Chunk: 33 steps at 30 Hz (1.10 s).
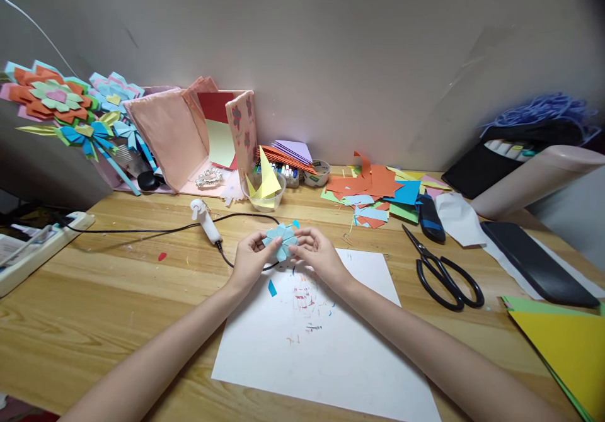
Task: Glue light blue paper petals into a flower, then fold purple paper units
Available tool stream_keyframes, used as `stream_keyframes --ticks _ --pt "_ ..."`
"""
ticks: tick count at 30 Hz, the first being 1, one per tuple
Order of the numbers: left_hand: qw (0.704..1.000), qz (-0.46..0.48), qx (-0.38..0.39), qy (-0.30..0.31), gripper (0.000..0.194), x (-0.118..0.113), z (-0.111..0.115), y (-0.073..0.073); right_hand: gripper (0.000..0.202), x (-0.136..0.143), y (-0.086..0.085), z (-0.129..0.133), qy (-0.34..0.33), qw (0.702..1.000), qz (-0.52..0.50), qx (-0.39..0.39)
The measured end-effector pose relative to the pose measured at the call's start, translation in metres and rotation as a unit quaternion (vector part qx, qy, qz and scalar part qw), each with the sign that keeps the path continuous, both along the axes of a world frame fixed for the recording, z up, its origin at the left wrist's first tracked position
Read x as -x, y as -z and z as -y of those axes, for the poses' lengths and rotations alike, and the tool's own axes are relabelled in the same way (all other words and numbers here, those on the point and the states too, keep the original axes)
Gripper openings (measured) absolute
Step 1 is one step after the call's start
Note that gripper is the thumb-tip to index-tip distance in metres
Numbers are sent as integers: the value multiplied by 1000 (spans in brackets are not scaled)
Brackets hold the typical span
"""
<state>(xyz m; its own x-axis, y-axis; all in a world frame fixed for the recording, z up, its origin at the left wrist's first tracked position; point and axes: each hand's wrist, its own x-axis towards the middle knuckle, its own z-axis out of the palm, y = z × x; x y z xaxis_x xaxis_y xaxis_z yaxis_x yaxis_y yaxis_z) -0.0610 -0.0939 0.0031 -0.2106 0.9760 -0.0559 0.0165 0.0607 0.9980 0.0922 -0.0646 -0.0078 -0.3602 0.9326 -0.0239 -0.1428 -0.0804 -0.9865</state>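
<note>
Closest to us are two bare arms (165,359), reaching in from the bottom corners. Between the two hands, in the middle of what we see, is a light blue paper flower (285,240) with wide petals. It is held near the top edge of a big white paper sheet (350,359).

The left hand (249,257) has the flower pinched, with the thumb in front and the other fingers behind. The right hand (322,257) has its thumb and bent fingers by the petals on the other side. We can't tell if those fingers are squeezing or only touching. A small bright blue bit of paper (296,224) peeks out behind the flower.

We think the step in hand is holding the flower and getting its petals right. The next move seems to call for soft fingers, so the thin paper won't bend.

Just below, a small blue scrap (272,288) lies on the sheet, near its left edge. Left of the hands, on the wooden worktop (142,302), we see a white glue gun (206,223) with a black cord. On the right lie black-handled scissors (443,274). Farther back is a messy pile of coloured paper scraps (378,182).
</note>
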Motion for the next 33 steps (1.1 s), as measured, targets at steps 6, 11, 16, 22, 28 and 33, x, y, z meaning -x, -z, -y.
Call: stream_keyframes --ticks 6,11,16,22,28,33 --pt "998 39 40 21 36 -1 1 -3 32 1 -4 1 18 997 -9 74" --pt "998 31 40 42 33 1 1 -1 32 0 -3 2 42 997 -9 68" --pt "999 -18 18 21 34 1 1 2 34 1 -2 3 56 997 -2 57" --pt "1000 14 -1 27 29 -2 0 3 34 2 -1 3 59 997 3 43" --pt "999 -9 -2 43 30 -2 0 0 27 0 5 3 46 998 18 -38" --pt "993 -71 -58 71 24 0 3 0 11 -7 -2 2 29 980 91 -176"
